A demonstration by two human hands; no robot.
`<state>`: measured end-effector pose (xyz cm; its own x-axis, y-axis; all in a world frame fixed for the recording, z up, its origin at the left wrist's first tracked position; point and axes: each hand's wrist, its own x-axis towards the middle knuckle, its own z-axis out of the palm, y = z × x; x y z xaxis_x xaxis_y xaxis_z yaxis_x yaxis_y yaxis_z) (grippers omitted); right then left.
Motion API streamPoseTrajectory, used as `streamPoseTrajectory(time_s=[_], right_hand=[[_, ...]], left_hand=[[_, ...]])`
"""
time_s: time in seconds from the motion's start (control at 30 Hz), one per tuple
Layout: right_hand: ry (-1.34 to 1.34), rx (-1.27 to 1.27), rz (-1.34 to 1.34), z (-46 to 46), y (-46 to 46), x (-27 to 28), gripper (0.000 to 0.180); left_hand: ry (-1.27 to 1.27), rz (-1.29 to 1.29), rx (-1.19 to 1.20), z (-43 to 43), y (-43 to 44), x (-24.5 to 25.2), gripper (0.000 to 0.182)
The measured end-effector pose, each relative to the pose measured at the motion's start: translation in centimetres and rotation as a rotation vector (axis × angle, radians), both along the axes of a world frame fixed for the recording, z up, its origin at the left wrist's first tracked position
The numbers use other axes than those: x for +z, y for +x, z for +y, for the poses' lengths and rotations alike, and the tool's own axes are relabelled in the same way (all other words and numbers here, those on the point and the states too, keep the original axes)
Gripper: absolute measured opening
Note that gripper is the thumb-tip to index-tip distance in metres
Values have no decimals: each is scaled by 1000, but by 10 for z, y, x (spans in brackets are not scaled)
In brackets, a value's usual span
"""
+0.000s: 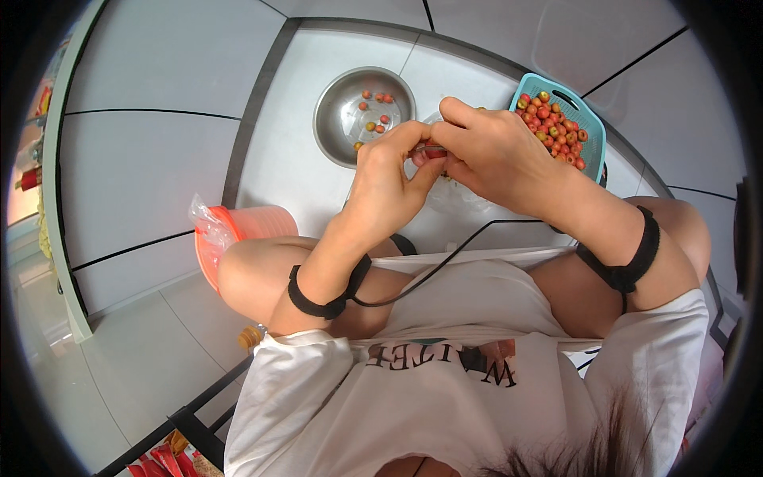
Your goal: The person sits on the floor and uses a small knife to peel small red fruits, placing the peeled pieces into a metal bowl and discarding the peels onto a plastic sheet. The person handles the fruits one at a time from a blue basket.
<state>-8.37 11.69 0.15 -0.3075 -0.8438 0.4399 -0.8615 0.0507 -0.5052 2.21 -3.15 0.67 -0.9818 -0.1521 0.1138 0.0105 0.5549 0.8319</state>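
Note:
My left hand [387, 179] pinches a small red fruit [436, 152] between thumb and fingers, in front of me and above the white floor. Closed beside it, my right hand [495, 155] meets the fruit from the other side. A thin metal tool [427, 147] crosses the fruit and runs into the right hand's fingers, which hide most of it. Below the hands lies clear plastic [456, 194] with small dark bits on it. A stainless steel bowl [325, 128] beyond my left hand contains several small fruits [380, 98].
A turquoise plastic basket [593, 128] filled with red and yellowish fruits [554, 128] stands beyond my right wrist. By my left knee, an orange bin [262, 220] with a clear liner lies tilted. A black cable [441, 265] links bands on both forearms. Grey panels [155, 65] enclose the floor.

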Motion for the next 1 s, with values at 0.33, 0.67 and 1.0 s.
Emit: streamPoseTrajectory(time_s=[0.33, 0.67, 1.0], right_hand=[[3, -280, 20, 1, -32, 26, 13], [278, -221, -365, 14, -15, -13, 13], [265, -285, -521, 22, -23, 1, 12]], left_hand=[[57, -194, -142, 4, 10, 20, 23], [705, -133, -38, -8, 11, 12, 31], [636, -255, 241, -15, -19, -50, 21]])
